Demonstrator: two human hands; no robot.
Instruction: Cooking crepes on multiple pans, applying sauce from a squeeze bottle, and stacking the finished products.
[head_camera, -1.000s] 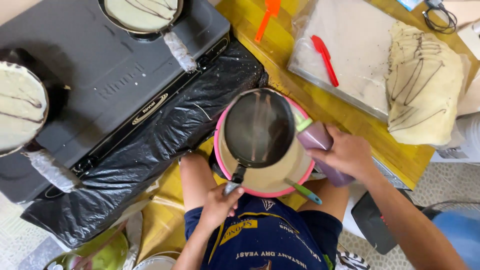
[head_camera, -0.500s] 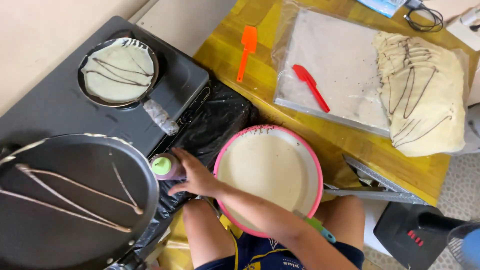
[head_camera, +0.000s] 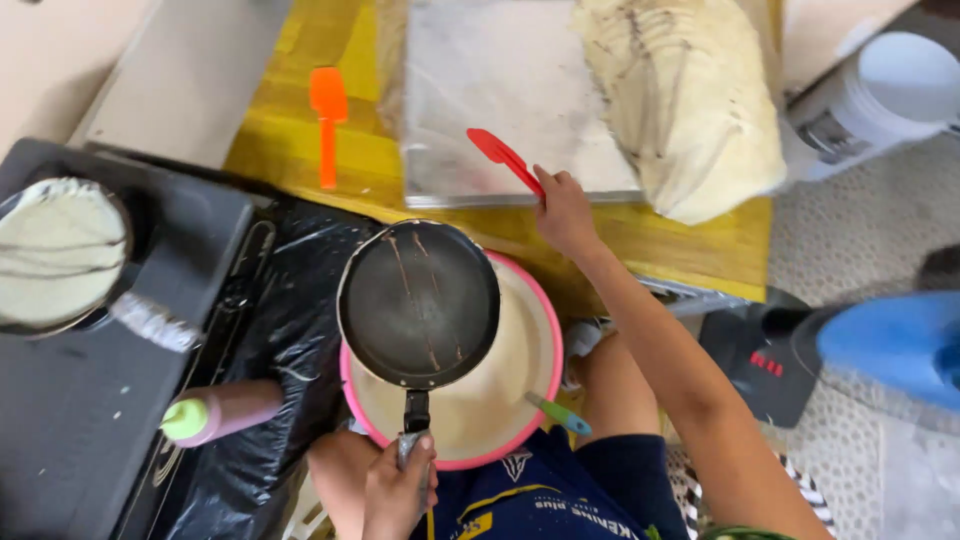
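My left hand (head_camera: 398, 490) grips the handle of a small black frying pan (head_camera: 418, 303), held flat over a pink-rimmed bowl of pale batter (head_camera: 500, 390). Thin brown streaks mark the pan's inside. My right hand (head_camera: 566, 212) reaches forward and holds the handle of a red spatula (head_camera: 505, 158) that rests on a grey tray (head_camera: 500, 90). A stack of thin pale crepes with brown lines (head_camera: 685, 100) lies on the tray's right side. A green-capped pink squeeze bottle (head_camera: 225, 412) lies on black plastic left of the bowl.
A black stove (head_camera: 100, 400) at the left carries another pan with a pale crepe (head_camera: 55, 250). An orange spatula (head_camera: 328, 125) lies on the yellow table (head_camera: 280, 150). A green-handled utensil (head_camera: 558, 413) leans in the bowl. A white bucket (head_camera: 880, 95) and a blue object (head_camera: 890, 340) stand at the right.
The pan has moved from the stove side to above the bowl, and the brown-lined batter is gone from it. My right hand left the squeeze bottle and took the red spatula. The camera shifted right.
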